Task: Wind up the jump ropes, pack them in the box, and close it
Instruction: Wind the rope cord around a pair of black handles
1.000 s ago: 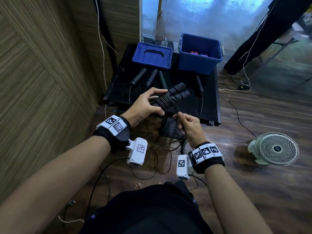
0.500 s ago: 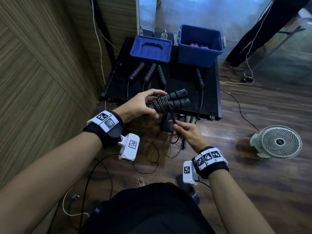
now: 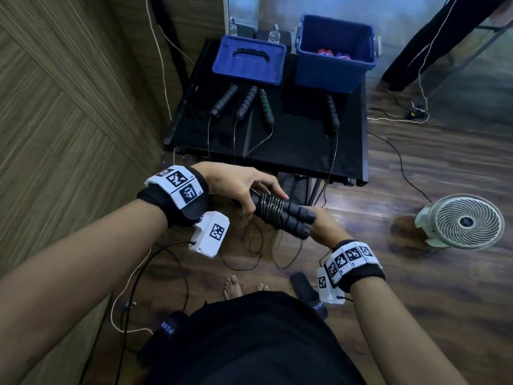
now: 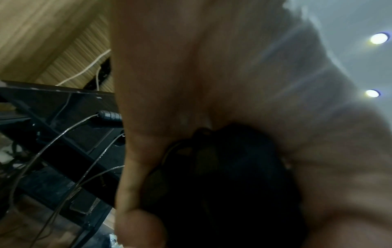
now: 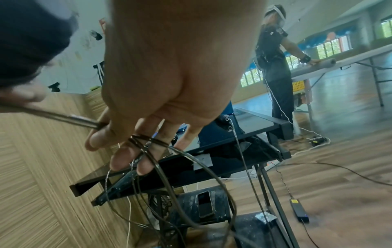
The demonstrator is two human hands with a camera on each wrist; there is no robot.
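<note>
My left hand (image 3: 241, 187) grips a pair of black jump-rope handles (image 3: 291, 220) held side by side, with several turns of thin cable (image 3: 273, 211) wound round them. In the left wrist view the handles (image 4: 212, 184) are a dark mass in my palm. My right hand (image 3: 324, 230) is just past the handle tips and pinches the loose cable (image 5: 148, 146), which loops over its fingers and hangs toward the floor. The open blue box (image 3: 333, 68) and its lid (image 3: 249, 61) stand at the back of the black table (image 3: 291, 151).
Several more rope handles (image 3: 247, 105) lie on the table, their cables hanging over the front edge. A wood-panel wall is on the left. A white fan (image 3: 466, 220) stands on the floor to the right. Another person (image 5: 275, 67) stands farther off.
The bundle has come down and closer to my body. My right hand rose from below the handles to their tips, bringing the cable round them again.
</note>
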